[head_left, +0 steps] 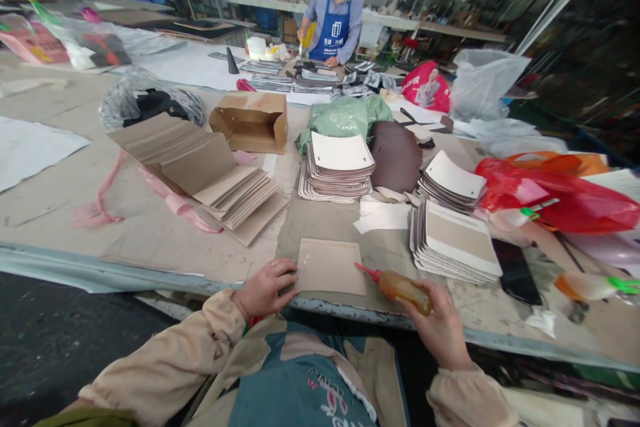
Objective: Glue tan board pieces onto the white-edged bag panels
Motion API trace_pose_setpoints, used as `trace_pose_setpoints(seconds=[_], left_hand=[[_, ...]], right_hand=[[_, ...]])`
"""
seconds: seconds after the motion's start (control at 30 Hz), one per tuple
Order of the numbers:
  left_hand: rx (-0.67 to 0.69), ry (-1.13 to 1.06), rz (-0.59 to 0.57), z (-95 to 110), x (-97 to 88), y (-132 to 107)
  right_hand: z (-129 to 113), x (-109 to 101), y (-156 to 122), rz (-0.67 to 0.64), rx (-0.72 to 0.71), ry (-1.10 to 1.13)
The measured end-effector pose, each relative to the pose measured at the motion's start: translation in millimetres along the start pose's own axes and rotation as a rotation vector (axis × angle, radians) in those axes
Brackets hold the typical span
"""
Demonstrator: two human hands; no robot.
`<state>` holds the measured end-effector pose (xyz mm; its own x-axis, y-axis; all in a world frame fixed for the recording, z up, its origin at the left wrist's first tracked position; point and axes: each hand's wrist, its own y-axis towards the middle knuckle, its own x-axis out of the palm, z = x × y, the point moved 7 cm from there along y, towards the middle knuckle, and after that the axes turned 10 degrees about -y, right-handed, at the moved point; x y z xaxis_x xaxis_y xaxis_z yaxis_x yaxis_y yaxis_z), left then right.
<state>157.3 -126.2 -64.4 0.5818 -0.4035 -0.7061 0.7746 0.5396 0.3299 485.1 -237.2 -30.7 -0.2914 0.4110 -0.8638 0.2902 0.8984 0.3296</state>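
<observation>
A tan cardboard piece [330, 265] lies flat at the table's near edge. My left hand [267, 288] presses on its left edge, with fingers curled over the corner. In my right hand [440, 327] is an amber glue bottle [404, 288] with a red nozzle. The nozzle tip touches the piece's right edge. A stack of white-faced curved panels [337, 167] stands behind the piece. Further stacks of similar panels [457, 237] sit to the right.
A fanned pile of brown cardboard sheets [200, 170] lies at left, beside an open cardboard box [253, 120]. Red plastic bags [555, 197] and a black phone [515, 270] are at right. A person in a blue apron [334, 13] works at the far side.
</observation>
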Motion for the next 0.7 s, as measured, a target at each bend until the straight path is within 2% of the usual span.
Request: trace_pose_setpoints(seconds=[0.3, 0.4, 0.6, 0.7], left_hand=[[0.002, -0.009, -0.021, -1.5, 1.7, 1.1], [0.007, -0.01, -0.02, -1.0, 1.9, 1.2], [0.011, -0.014, -0.012, -0.3, 1.7, 1.0], [0.006, -0.018, -0.015, -1.2, 2.1, 0.4]], right_hand=[[9.4, -28.6, -22.4, -0.135, -0.08, 0.035], [6.8, -22.8, -13.3, -0.13, -0.078, 0.041], [-3.0, 4.8, 18.5, -0.043, -0.034, -0.008], [-3.4, 9.2, 21.0, -0.043, -0.027, -0.023]])
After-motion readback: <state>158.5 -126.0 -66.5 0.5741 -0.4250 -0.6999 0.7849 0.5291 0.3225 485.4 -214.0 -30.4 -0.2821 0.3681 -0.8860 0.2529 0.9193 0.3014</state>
